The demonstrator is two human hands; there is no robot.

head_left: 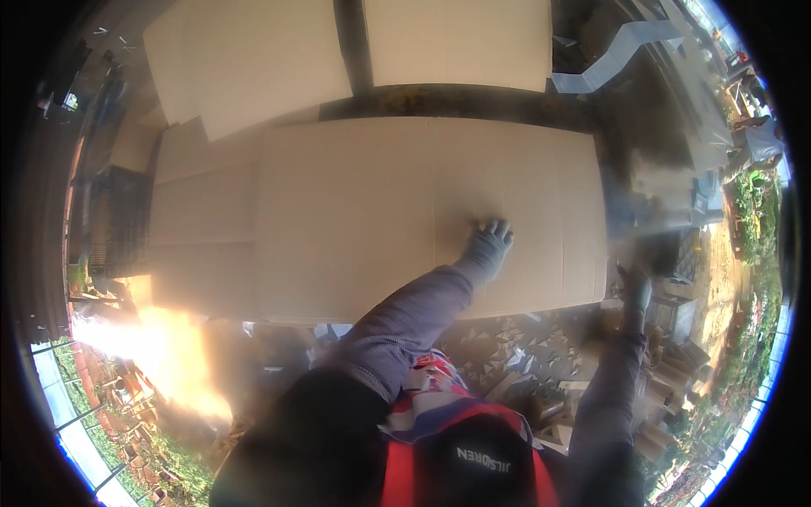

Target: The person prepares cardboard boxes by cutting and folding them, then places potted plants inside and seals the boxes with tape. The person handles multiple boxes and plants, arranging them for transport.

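Fingers (494, 230) of the left hand (486, 249) spread flat on the cardboard sheet (355, 220) outdoors.

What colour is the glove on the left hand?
Grey, on the left hand pressed flat on the cardboard sheet; head view.

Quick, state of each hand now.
Left hand: open, flat on the cardboard sheet.
Right hand: blurred at the sheet's edge, grip cannot be told.

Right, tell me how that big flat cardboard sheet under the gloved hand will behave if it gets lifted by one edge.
The cardboard sheet looks thin and very wide, so it will probably sag or fold along its visible crease lines. It seems light for its size. The left hand lies flat on it, gloved, so grip may slip on the smooth face.
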